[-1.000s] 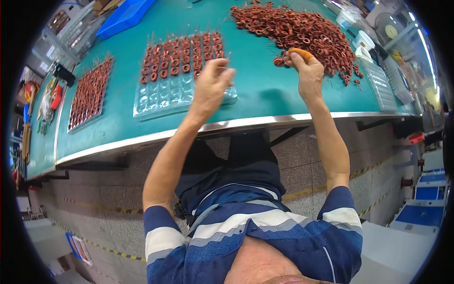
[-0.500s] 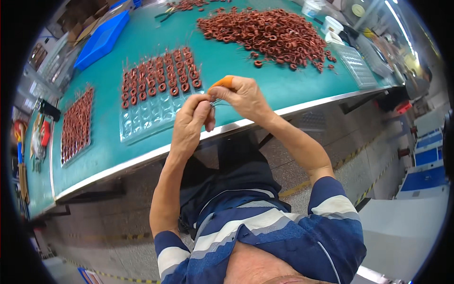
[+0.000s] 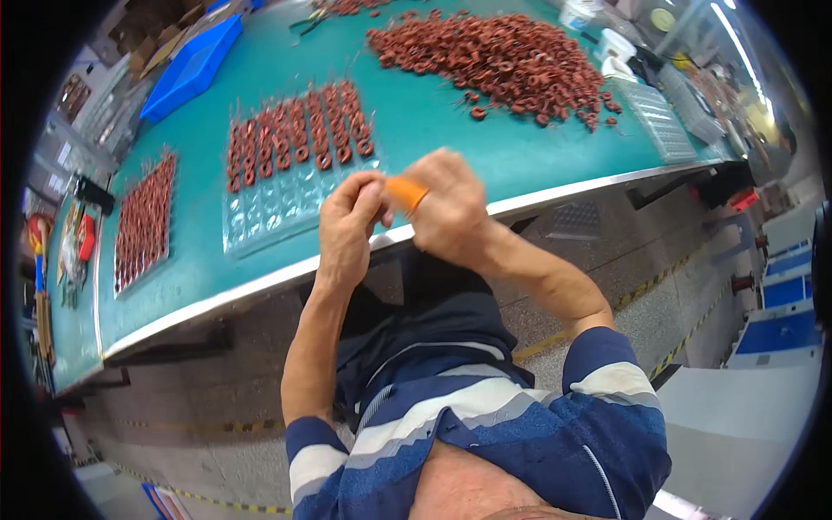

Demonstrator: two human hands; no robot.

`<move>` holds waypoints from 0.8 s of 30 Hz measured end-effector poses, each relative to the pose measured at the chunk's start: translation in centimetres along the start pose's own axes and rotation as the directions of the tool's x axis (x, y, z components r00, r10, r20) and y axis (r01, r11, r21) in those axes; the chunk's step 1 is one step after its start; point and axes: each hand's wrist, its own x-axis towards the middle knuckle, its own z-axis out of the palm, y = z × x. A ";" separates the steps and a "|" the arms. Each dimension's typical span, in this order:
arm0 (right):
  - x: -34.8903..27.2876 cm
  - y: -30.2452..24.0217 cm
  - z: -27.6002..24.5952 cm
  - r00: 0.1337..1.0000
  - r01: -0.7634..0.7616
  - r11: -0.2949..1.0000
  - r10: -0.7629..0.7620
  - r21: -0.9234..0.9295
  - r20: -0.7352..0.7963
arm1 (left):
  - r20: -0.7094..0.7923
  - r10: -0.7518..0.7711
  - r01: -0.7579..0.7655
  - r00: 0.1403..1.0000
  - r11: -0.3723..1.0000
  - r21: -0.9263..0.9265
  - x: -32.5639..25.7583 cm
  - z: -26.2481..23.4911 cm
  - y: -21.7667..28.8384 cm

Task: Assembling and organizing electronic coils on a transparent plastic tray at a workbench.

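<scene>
Just above the table's front edge, my left hand is closed in a pinch. What it holds is hidden by the fingers; thin wire leads showed there half a second ago. My right hand, blurred by motion, is curled closed beside it, an orange finger cot on one finger close to the left fingertips. Whatever the right fingers grip cannot be made out. Behind my left hand lies a clear plastic tray; rows of reddish-brown wire-wound ring coils with upright leads fill its far part, and its near pockets show bare.
A second tray of coils lies left on the green table. A large heap of loose coils covers the back right. Around them are a blue bin, pliers, a clear tray and white tubs.
My right hand has turned and curled over, moving slightly nearer to me. The thin wires seen between the hands are now hidden. My left hand keeps nearly the same place and pinch.
</scene>
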 end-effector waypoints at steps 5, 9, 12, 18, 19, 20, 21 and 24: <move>-0.1 0.5 -0.5 0.728 -0.646 0.590 0.667 0.484 0.160 | 0.069 0.218 -0.222 0.974 0.973 0.056 -0.3 1.3 0.3; -0.2 0.6 -0.2 0.743 -0.642 0.663 0.661 0.384 0.102 | 0.152 0.275 -0.313 0.949 0.784 0.536 -1.2 2.1 1.8; 0.5 0.0 -0.7 0.565 -0.779 0.404 0.785 0.480 0.256 | 0.122 0.287 -0.308 0.950 0.807 0.504 -1.6 1.9 2.7; -2.6 0.4 1.9 0.522 -0.689 0.176 0.794 0.703 0.312 | 0.055 0.284 -0.270 0.957 0.811 0.519 -1.4 1.0 1.3; -2.7 0.1 1.9 0.527 -0.678 0.192 0.800 0.710 0.286 | 0.067 0.276 -0.267 0.959 0.794 0.546 -1.4 0.4 1.4; -3.0 0.0 1.9 0.527 -0.677 0.190 0.799 0.711 0.289 | 0.064 0.277 -0.265 0.959 0.793 0.548 -1.4 0.2 1.5; -3.6 -0.1 2.0 0.535 -0.691 0.168 0.773 0.703 0.342 | 0.055 0.285 -0.273 0.957 0.819 0.504 -1.4 0.1 1.5; -4.4 -0.4 2.5 0.548 -0.717 0.140 0.718 0.682 0.429 | 0.054 0.299 -0.292 0.953 0.851 0.436 -1.2 0.3 1.6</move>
